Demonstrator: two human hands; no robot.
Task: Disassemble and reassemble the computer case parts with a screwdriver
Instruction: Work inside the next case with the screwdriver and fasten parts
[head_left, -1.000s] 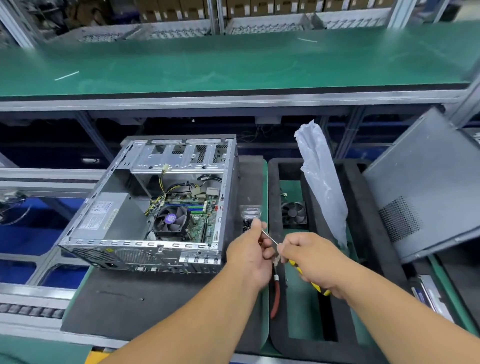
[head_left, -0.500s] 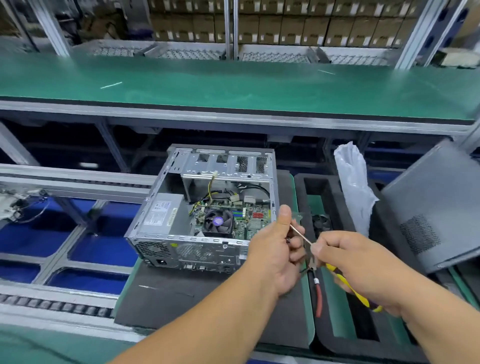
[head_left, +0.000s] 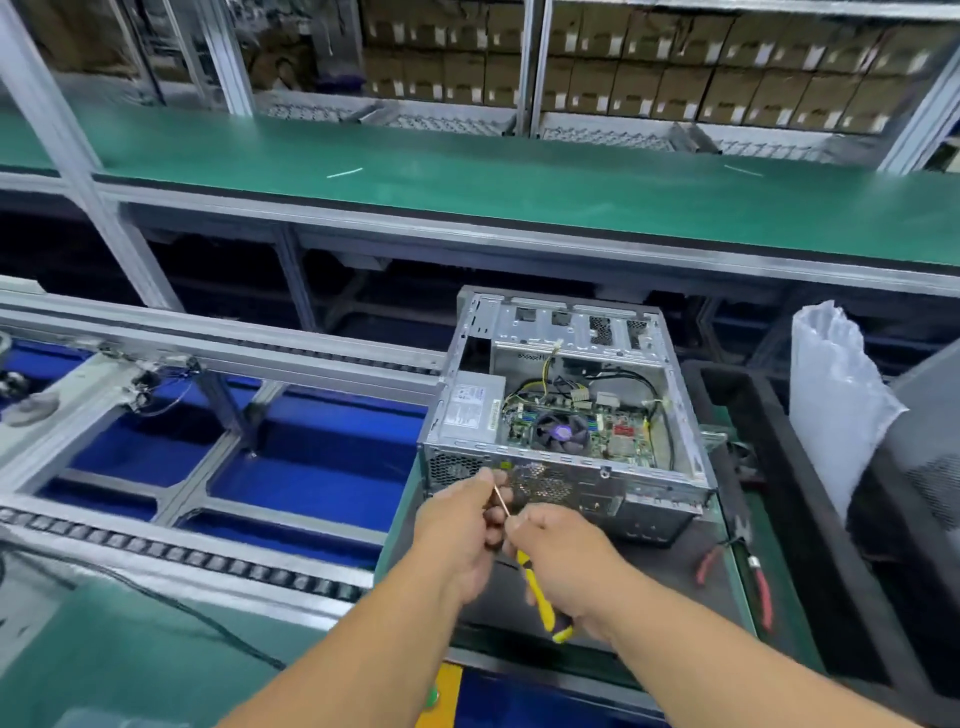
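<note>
Landmark: open silver sheet-metal computer case, side panel off, lying on a dark foam mat with its perforated rear face toward the person.
Tool: yellow-handled screwdriver with a thin metal shaft, just in front of the case's rear face.
Right hand: right hand was curled closed round the yellow handle; the handle end projected below the palm.
Left hand: left hand was curled at the shaft tip, fingertips pinching there. Whether a screw sat between them could not be told.
Tool axis: the shaft ran from the right hand up and left toward the left hand, tip aimed at the left part of the rear face.
Key relation: the case lay directly beyond both hands. The left hand was nearer, close to the vent grille, though contact could not be confirmed. The next move probably required bringing the tip squarely onto a rear-panel screw.
Other items: red-handled pliers lay right of the case; a clear plastic bag stood farther right.
Writing: a white label on the power supply inside the case was too small to read. No brand was legible.
</note>
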